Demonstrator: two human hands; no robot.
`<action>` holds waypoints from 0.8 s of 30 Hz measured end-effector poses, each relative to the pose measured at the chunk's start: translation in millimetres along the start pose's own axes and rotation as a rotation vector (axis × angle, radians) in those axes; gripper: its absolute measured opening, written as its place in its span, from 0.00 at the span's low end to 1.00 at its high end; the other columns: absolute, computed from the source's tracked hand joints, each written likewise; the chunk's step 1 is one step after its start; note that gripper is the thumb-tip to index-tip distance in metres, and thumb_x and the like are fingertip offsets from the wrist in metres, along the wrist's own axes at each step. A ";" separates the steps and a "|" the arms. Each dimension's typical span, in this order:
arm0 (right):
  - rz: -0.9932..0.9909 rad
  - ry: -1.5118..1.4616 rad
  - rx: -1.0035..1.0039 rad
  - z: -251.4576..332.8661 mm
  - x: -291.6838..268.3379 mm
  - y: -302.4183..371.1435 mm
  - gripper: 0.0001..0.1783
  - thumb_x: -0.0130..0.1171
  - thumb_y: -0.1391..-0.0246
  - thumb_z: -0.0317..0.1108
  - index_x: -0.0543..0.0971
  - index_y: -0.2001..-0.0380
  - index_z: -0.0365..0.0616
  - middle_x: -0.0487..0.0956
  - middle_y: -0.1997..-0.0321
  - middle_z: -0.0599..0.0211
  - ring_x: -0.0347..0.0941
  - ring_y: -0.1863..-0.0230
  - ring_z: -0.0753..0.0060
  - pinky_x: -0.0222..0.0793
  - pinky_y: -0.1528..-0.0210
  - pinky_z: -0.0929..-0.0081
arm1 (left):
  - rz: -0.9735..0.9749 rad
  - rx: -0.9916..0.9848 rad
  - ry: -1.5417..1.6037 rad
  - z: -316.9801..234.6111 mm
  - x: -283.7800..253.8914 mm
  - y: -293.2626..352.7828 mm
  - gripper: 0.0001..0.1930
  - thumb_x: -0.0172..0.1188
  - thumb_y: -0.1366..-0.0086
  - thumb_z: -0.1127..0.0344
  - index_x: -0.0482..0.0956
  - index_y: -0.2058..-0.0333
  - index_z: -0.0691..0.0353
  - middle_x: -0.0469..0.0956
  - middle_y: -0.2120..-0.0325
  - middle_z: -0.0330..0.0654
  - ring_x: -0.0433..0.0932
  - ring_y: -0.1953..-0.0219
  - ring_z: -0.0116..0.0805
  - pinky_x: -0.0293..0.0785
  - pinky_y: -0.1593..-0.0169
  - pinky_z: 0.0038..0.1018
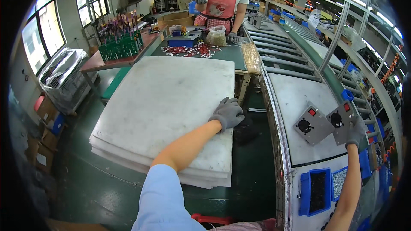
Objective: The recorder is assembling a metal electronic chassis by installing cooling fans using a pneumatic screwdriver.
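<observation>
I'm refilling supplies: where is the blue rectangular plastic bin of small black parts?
In the head view, the blue rectangular bin sits at lower right, just left of the small silvery parts and below the two grey metal panels.

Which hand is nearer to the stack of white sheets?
Left: the left hand is at the right edge of the white sheets; the right hand is farther right, holding a grey panel.

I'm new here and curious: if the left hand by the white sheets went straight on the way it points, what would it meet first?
Probably the roller conveyor's side rail, across the gap beside the stacked white sheets, though its height relative to the left hand is unclear.
</observation>
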State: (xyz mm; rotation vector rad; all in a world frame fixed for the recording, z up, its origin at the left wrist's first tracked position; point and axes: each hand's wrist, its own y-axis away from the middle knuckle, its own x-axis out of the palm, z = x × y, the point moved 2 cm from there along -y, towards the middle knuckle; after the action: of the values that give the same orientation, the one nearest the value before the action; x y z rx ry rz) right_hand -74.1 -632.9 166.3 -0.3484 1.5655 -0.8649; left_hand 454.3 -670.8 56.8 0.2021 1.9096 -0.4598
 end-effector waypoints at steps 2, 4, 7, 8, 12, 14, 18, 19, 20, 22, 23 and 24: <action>0.018 0.060 0.001 -14.4 20.0 10.9 0.17 0.62 0.57 0.28 0.72 0.61 0.48 0.75 0.60 0.62 0.71 0.54 0.55 0.67 0.53 0.62 | 0.014 -0.011 0.008 -1.9 -1.8 0.8 0.17 0.54 0.40 0.51 0.82 0.60 0.55 0.76 0.54 0.39 0.59 0.37 0.37 0.45 0.32 0.38; 0.057 0.052 -0.082 -19.0 34.4 24.9 0.17 0.62 0.57 0.28 0.72 0.61 0.49 0.75 0.61 0.62 0.71 0.54 0.55 0.67 0.53 0.62 | -0.005 -0.006 -0.014 -0.2 1.0 0.1 0.15 0.55 0.41 0.53 0.82 0.64 0.54 0.77 0.55 0.38 0.59 0.37 0.36 0.45 0.32 0.39; 0.055 0.029 -0.088 -18.0 48.6 38.6 0.17 0.61 0.58 0.27 0.73 0.61 0.49 0.75 0.61 0.61 0.71 0.54 0.55 0.67 0.53 0.62 | 0.000 -0.004 -0.035 1.2 3.4 -0.5 0.13 0.56 0.41 0.53 0.82 0.65 0.54 0.77 0.56 0.38 0.59 0.37 0.37 0.45 0.32 0.39; 0.024 0.006 -0.087 -19.5 52.5 41.0 0.16 0.61 0.57 0.27 0.73 0.62 0.49 0.75 0.61 0.61 0.71 0.54 0.55 0.67 0.53 0.62 | 0.008 -0.001 -0.042 1.4 3.8 -1.1 0.14 0.56 0.41 0.53 0.82 0.65 0.54 0.77 0.55 0.38 0.59 0.37 0.37 0.45 0.32 0.39; -0.028 -0.061 -0.188 -33.2 66.7 40.8 0.15 0.59 0.56 0.26 0.74 0.61 0.49 0.76 0.61 0.61 0.72 0.54 0.55 0.66 0.53 0.63 | 0.006 -0.011 -0.029 -2.9 1.6 -2.3 0.14 0.56 0.41 0.53 0.82 0.65 0.53 0.77 0.55 0.38 0.59 0.37 0.38 0.45 0.32 0.38; 0.003 -0.072 -0.185 -34.3 60.0 38.3 0.16 0.59 0.55 0.26 0.74 0.60 0.49 0.76 0.60 0.63 0.72 0.55 0.55 0.65 0.53 0.63 | 0.015 -0.017 -0.017 -3.1 -1.8 -2.1 0.13 0.56 0.41 0.53 0.82 0.64 0.53 0.76 0.55 0.38 0.59 0.37 0.38 0.45 0.32 0.38; 0.094 -0.175 -0.099 -18.2 33.3 37.0 0.18 0.52 0.49 0.24 0.74 0.53 0.49 0.77 0.56 0.61 0.73 0.53 0.57 0.67 0.51 0.63 | 0.008 -0.012 -0.025 0.8 -3.6 1.6 0.13 0.56 0.40 0.53 0.82 0.65 0.53 0.77 0.55 0.38 0.59 0.37 0.39 0.45 0.32 0.38; 0.118 -0.217 -0.057 -10.9 25.5 37.8 0.19 0.52 0.49 0.24 0.74 0.52 0.50 0.77 0.56 0.61 0.73 0.52 0.58 0.67 0.50 0.64 | 0.018 -0.009 -0.028 0.5 -4.2 1.4 0.13 0.56 0.40 0.53 0.82 0.65 0.53 0.77 0.55 0.38 0.60 0.37 0.39 0.46 0.32 0.38; 0.055 -0.318 -0.091 -8.8 22.3 39.1 0.20 0.54 0.48 0.23 0.73 0.50 0.47 0.78 0.55 0.64 0.74 0.51 0.63 0.68 0.48 0.66 | 0.022 0.000 -0.033 -2.4 -5.5 0.5 0.13 0.56 0.40 0.53 0.82 0.65 0.53 0.77 0.55 0.39 0.60 0.37 0.39 0.46 0.32 0.38; 0.006 -0.617 -0.127 4.9 1.9 46.2 0.19 0.52 0.47 0.23 0.73 0.50 0.43 0.77 0.52 0.62 0.73 0.49 0.66 0.67 0.45 0.69 | -0.015 0.026 -0.034 -3.5 1.8 -4.4 0.13 0.56 0.40 0.53 0.82 0.65 0.54 0.77 0.56 0.39 0.60 0.37 0.40 0.46 0.32 0.38; -0.018 -0.767 -0.143 21.2 -14.9 52.0 0.18 0.52 0.46 0.22 0.73 0.50 0.40 0.77 0.50 0.61 0.73 0.48 0.68 0.66 0.44 0.71 | -0.030 0.039 -0.035 -4.3 5.1 -7.7 0.13 0.56 0.40 0.53 0.82 0.65 0.54 0.77 0.56 0.39 0.60 0.38 0.41 0.47 0.32 0.38; -0.003 -0.881 -0.145 43.9 -41.9 59.3 0.18 0.51 0.45 0.22 0.73 0.50 0.38 0.77 0.51 0.60 0.72 0.47 0.69 0.65 0.43 0.72 | -0.036 0.054 -0.035 -6.5 7.8 -11.1 0.13 0.56 0.41 0.53 0.82 0.65 0.54 0.77 0.56 0.39 0.61 0.38 0.41 0.47 0.33 0.38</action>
State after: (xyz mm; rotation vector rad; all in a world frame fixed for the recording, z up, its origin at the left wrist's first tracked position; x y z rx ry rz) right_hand -9.0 -579.4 156.6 -0.7217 0.8000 -0.4818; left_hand 441.9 -678.9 54.1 0.1935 1.8708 -0.5361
